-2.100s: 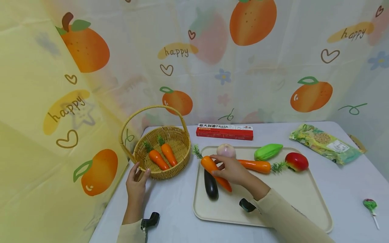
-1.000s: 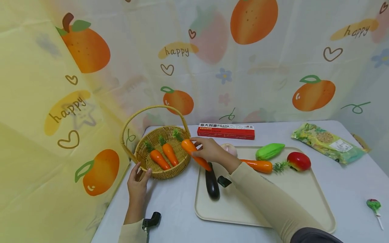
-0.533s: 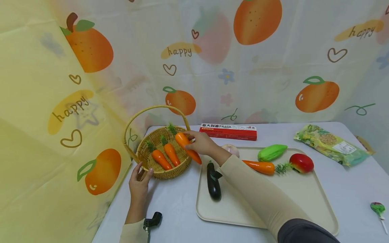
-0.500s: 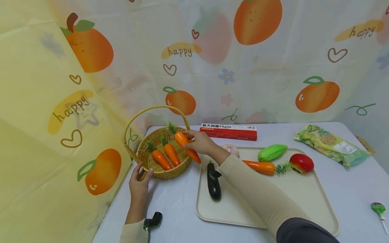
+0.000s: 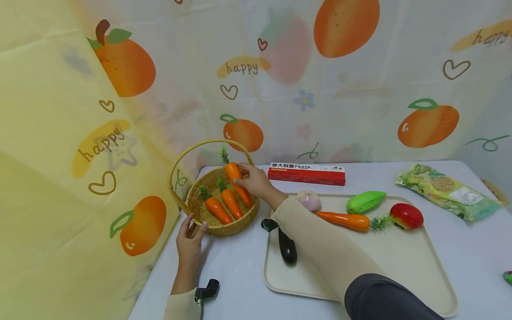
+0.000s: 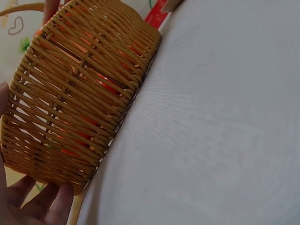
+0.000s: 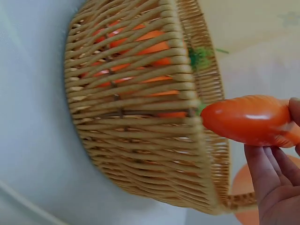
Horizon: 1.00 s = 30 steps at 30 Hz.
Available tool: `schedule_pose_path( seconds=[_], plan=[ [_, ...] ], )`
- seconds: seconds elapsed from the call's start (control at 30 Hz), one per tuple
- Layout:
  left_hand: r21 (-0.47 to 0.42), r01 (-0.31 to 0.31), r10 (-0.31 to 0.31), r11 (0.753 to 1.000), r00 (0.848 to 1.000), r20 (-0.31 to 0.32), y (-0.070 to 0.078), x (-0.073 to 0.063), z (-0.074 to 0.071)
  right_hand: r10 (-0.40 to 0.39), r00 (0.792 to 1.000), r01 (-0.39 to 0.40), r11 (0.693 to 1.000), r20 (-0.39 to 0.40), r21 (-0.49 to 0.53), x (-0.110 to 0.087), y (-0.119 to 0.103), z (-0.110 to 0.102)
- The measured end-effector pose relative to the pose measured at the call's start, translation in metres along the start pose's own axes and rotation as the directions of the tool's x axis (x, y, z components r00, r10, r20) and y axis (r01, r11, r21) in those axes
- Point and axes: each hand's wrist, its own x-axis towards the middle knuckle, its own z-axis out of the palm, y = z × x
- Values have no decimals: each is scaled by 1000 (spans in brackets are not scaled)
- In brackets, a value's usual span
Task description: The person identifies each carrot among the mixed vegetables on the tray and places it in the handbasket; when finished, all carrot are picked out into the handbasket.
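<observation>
My right hand (image 5: 257, 181) pinches an orange toy carrot (image 5: 238, 181) over the right side of a wicker basket (image 5: 229, 229). The carrot's green top points up and away; its tip slants down inside the rim in the head view. In the right wrist view, the carrot (image 7: 251, 119) overlaps the basket's rim, thumb and fingers around its far end. Two more carrots, one at the left (image 5: 218, 210) and one in the middle (image 5: 232, 202), lie in the basket. My left hand (image 5: 190, 242) holds the basket's left front side, fingers (image 6: 61, 206) against the weave.
A cream tray (image 5: 304, 292) bears an eggplant (image 5: 288, 251) partly under the right sleeve, a pale purple bulb (image 5: 309, 201), another carrot (image 5: 344, 221), a green ridged fruit (image 5: 366, 202) and a red fruit (image 5: 406, 216). Behind are a pasta box (image 5: 306, 174) and a green bag (image 5: 448, 192).
My right hand has carried the carrot left from above the tray to the basket and turned it more upright. My left hand keeps its place at the basket. The view has shifted slightly.
</observation>
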Motion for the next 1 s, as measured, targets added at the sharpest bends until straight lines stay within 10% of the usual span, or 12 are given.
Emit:
schedule_pose_path(
  seconds=[1.0],
  plan=[
    [-8, -16, 16, 1000, 1000, 9, -1, -1, 2, -63, 997, 62, 998, 53, 27, -24, 23, -9]
  ],
)
